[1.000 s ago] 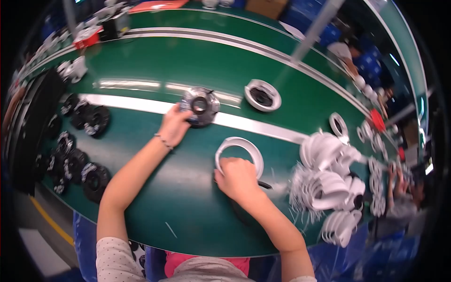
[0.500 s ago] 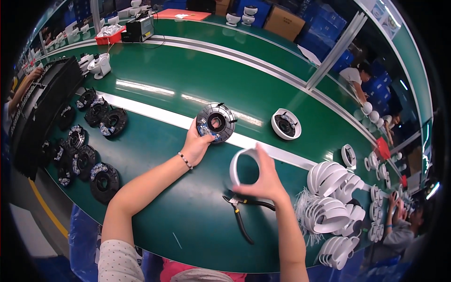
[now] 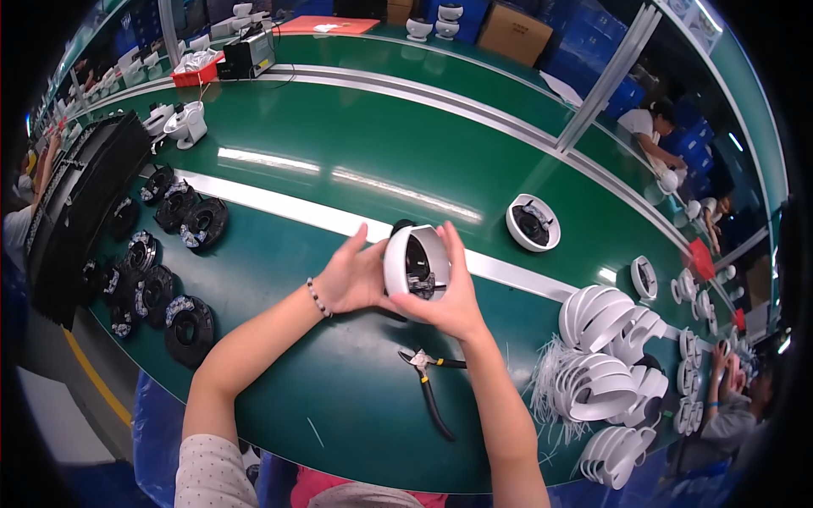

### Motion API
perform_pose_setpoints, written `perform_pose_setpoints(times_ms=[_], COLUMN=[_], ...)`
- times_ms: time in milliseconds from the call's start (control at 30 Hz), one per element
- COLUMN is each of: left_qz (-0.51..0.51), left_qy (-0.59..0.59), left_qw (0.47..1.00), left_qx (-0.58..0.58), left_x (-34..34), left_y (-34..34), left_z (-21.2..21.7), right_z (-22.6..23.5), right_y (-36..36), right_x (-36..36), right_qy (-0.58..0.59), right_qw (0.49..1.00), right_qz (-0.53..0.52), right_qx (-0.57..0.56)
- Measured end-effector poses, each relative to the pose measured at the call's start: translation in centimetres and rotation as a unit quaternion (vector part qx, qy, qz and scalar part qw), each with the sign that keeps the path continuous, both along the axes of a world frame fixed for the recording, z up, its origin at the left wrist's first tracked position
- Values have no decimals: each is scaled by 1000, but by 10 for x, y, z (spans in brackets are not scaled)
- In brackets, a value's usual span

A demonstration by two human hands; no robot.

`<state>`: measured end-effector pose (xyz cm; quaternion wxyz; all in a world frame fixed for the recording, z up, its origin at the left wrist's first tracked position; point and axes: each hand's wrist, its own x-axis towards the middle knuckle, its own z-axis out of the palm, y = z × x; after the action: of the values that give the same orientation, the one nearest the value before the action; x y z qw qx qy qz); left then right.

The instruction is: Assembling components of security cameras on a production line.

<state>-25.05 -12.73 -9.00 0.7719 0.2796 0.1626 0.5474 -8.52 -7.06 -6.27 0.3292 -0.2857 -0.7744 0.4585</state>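
Observation:
In front of me my right hand point(image 3: 456, 298) grips a white ring-shaped housing point(image 3: 395, 269) by its right side, thumb at the lower rim. Through the ring shows a black round part point(image 3: 417, 258) with a circuit board, partly hidden by the ring. My left hand point(image 3: 349, 278) is curled behind and against the ring's left side, holding the black part from behind; its thumb points up and some fingers are hidden. Whether the two parts are seated together I cannot tell. Below the hands lie diagonal cutters point(image 3: 431, 402) with black-and-yellow handles.
Several black round parts point(image 3: 189, 330) lie at the left beside a black rack point(image 3: 80, 203). White rings point(image 3: 597, 385) are stacked at the right beside thin white strands point(image 3: 549, 381). A filled white housing point(image 3: 514, 222) sits beyond my hands. Co-workers point(image 3: 648, 127) are at the right.
My right hand has brought the white ring up and left onto the black part. The left hand has moved slightly down, and the black part now shows mostly through the ring.

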Motion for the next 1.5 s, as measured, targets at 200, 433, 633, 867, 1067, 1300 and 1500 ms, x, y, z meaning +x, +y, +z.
perform_pose_setpoints(times_ms=[200,433,633,867,1067,1300,1500], left_qz=[107,255,152,14,3,65,89], left_qy=[-33,85,-53,-145,-104,-67,-88], left_qw=[988,960,987,987,988,990,986], left_qx=[-106,81,-18,-67,-110,-109,-109], left_x=[1,31,31,17,9,21,13], left_y=[10,-2,-8,-10,-6,-8,-5], left_z=[-14,-20,-10,-11,-3,-9,-11], right_z=[2,-3,0,0,1,0,5], right_y=[2,10,6,0,2,-19,-34], right_x=[-2,4,4,0,0,-11,-18], right_qy=[-19,91,23,-36,-19,-117,-101], right_qw=[988,980,994,989,993,984,976], right_qz=[15,-119,-94,-83,-77,-84,-55], right_qx=[152,-134,41,117,84,103,182])
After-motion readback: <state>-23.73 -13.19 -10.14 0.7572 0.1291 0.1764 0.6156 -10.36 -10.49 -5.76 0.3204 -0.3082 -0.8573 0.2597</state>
